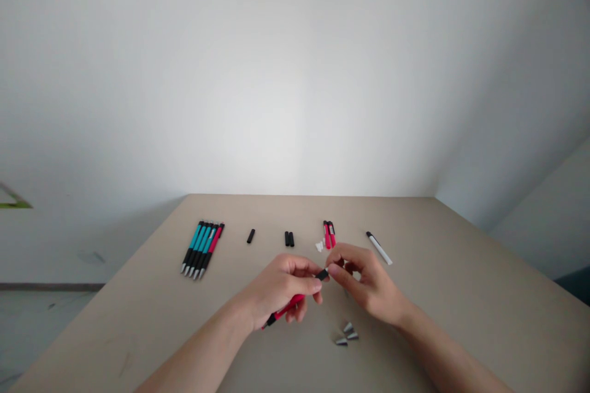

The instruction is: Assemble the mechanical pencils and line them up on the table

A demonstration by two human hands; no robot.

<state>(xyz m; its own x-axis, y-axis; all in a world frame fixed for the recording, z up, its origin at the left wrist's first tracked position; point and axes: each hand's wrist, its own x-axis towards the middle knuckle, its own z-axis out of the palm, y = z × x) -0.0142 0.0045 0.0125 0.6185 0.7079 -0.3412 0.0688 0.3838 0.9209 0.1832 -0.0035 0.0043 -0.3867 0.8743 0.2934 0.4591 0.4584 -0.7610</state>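
Note:
My left hand (286, 282) is closed around a red pen (290, 305), which slants up to the right with its black clicker end low at the left. A black rubber grip (322, 274) on the pen's front shows between thumb and fingers. At that front end my right hand (362, 277) pinches, thumb against fingertips, a small white piece partly hidden by the fingers. Below the hands lie three silver cone tips (348, 326). Just beyond the right fingers are small white pieces (319, 246) and two red pen barrels (329, 234).
A row of assembled pens (201, 250), several turquoise and one red, lies at the left of the beige table (152, 295). Further back are a single black grip (251, 236) and a pair of black grips (289, 239). A white pen barrel (380, 249) lies at the right.

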